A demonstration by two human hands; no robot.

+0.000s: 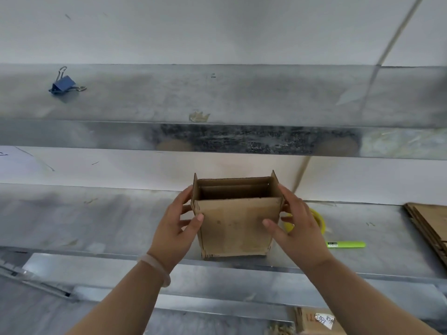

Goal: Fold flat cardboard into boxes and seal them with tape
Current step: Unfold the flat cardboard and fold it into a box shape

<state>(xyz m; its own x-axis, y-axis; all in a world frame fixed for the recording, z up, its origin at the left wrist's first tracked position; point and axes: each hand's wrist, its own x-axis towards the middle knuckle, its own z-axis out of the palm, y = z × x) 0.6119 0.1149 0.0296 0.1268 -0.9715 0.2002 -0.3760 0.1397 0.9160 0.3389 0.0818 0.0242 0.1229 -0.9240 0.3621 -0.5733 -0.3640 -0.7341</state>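
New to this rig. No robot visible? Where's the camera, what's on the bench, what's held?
No machine here: a person works bare-handed, filmed by one head-worn camera looking forward and down. The left hand and right hand grip an open-topped cardboard box by its sides, thumbs on its front; it stands on a metal bench. Behind the right hand lies a yellow roll, probably tape; further right, a green pen and a stack of flat cardboard. A blue binder clip sits on the shelf above.

Grey metal shelves (242, 93) against a white wall (217, 32).
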